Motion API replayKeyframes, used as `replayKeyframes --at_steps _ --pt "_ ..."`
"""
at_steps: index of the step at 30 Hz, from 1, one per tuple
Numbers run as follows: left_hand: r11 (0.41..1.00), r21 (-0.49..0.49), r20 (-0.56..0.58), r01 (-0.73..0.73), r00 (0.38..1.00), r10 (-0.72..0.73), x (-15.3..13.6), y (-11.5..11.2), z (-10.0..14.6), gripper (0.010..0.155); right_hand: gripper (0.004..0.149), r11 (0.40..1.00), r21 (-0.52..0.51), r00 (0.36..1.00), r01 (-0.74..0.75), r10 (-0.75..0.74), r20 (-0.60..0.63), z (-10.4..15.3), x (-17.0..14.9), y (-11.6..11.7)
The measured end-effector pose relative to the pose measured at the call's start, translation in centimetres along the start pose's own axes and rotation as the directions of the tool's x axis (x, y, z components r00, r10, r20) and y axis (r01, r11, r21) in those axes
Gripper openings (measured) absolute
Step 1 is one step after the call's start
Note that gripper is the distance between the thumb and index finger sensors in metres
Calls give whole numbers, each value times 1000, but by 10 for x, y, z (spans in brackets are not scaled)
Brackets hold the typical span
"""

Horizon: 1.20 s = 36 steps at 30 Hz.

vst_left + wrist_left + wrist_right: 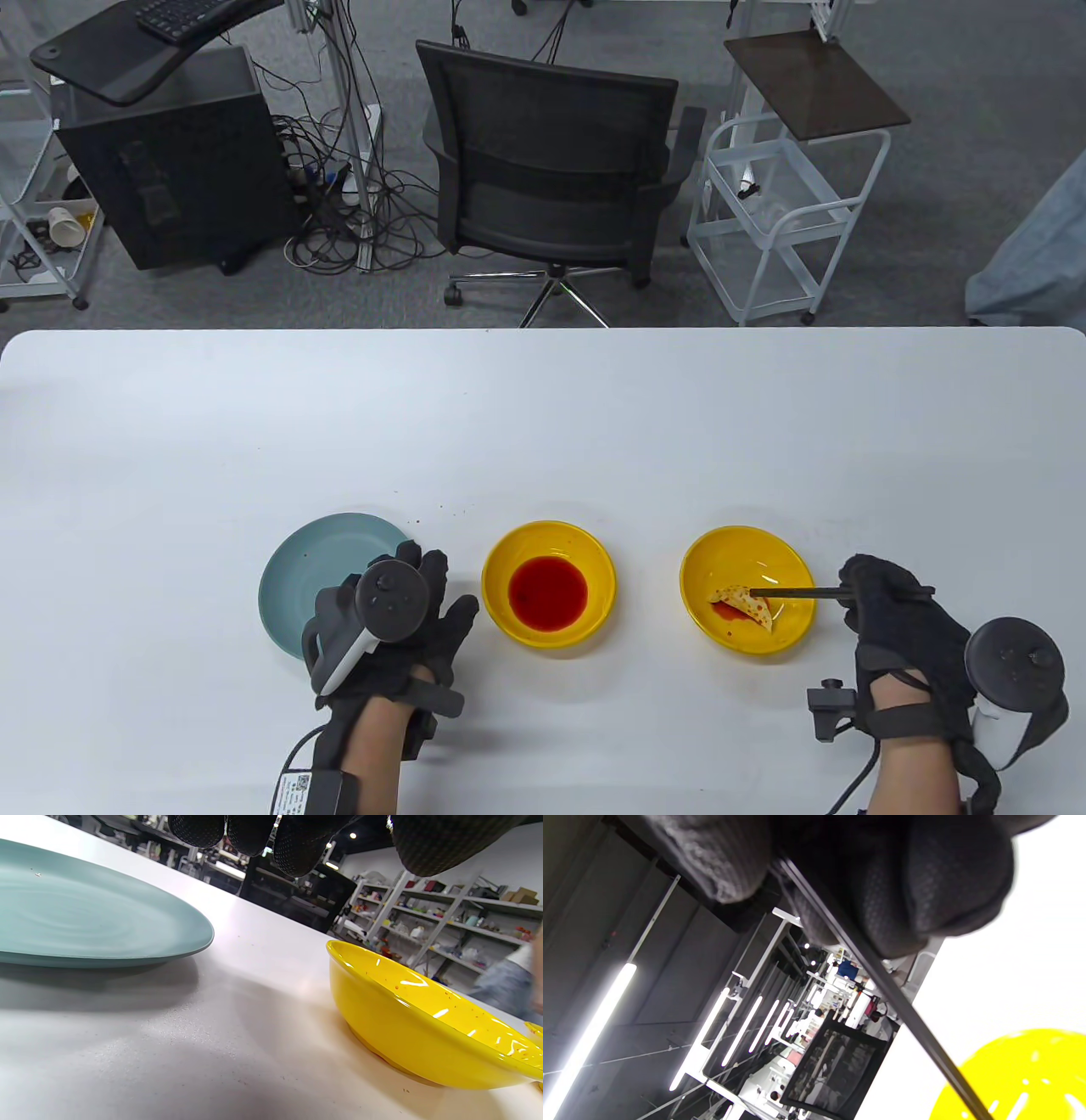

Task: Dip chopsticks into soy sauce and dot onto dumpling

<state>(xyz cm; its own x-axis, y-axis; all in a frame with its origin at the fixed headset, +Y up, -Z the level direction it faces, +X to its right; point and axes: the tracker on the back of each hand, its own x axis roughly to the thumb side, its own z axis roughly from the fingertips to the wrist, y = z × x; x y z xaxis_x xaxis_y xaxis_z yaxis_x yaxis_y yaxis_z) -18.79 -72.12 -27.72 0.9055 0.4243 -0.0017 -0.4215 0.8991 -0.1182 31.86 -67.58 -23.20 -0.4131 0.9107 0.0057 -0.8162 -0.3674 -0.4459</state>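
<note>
A yellow bowl in the middle holds red soy sauce; it also shows in the left wrist view. A second yellow bowl to its right holds a dumpling with red spots and a red smear. My right hand grips dark chopsticks, whose tips rest over the dumpling; the right wrist view shows the chopsticks running from the gloved fingers toward the bowl. My left hand rests flat on the table with spread fingers, empty, between the blue plate and the sauce bowl.
A light blue plate lies left of the sauce bowl, partly under my left hand; it also shows in the left wrist view. A black office chair and a white cart stand beyond the table's far edge.
</note>
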Motion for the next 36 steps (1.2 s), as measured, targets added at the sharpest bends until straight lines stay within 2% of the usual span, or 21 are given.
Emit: replayKeyframes --at_steps 6,12,25,31,33,36 --pt "1000 -1 0 1 1000 -1 -1 1 0 78 54 998 57 999 9 -12 53 2 5 11" --pt "1000 -2 -1 0 1000 0 -1 1 0 78 54 994 90 997 -65 60 49 1 4 19" --pt "1000 -1 -1 0 1000 0 -1 1 0 78 54 993 40 994 -112 111 18 2 6 2" --pt "1000 -1 0 -3 1000 3 0 1 0 78 56 993 92 985 78 -91 146 7 16 13" --pt "1000 -2 -1 -3 1000 3 -1 1 0 78 55 977 179 954 118 -162 253 12 25 28" --pt "1000 3 -2 -7 1000 7 -1 2 0 78 54 954 275 913 120 -215 346 22 35 52"
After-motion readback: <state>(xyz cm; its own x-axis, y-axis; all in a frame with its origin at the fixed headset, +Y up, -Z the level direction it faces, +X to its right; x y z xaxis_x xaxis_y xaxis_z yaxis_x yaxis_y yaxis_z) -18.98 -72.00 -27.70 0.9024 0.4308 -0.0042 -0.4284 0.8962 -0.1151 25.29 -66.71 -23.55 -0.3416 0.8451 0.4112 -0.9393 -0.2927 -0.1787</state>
